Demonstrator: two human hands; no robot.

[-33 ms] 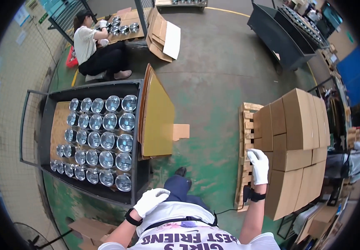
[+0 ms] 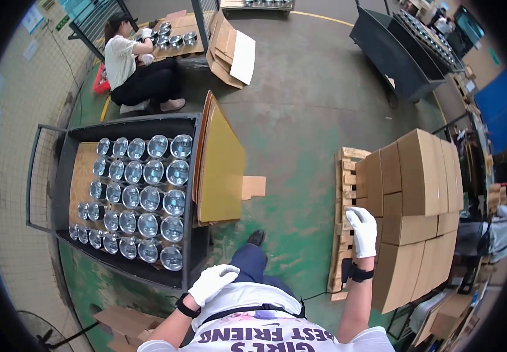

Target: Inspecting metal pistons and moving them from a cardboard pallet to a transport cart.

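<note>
My left hand, in a white glove, is held at my waist with nothing visible in it; its fingers are loosely bent and reach to the right. Out to my right, my right hand, also gloved, is raised with its fingers and thumb apart and nothing between them. Beyond it stand stacked brown cartons beside a wooden pallet; the hand overlaps them in the picture, and contact cannot be made out. To my left is a dark metal cart carrying rows of shiny round metal parts.
Yellowish and brown boards lean against the cart's right side, with a cardboard piece beside them. A co-worker sits at the far left by a table of similar parts. A dark bin cart stands far right. Loose cardboard lies at lower left.
A little more of my shoe shows ahead of my leg, and the view has shifted slightly. Both hands keep nearly the same pose.
</note>
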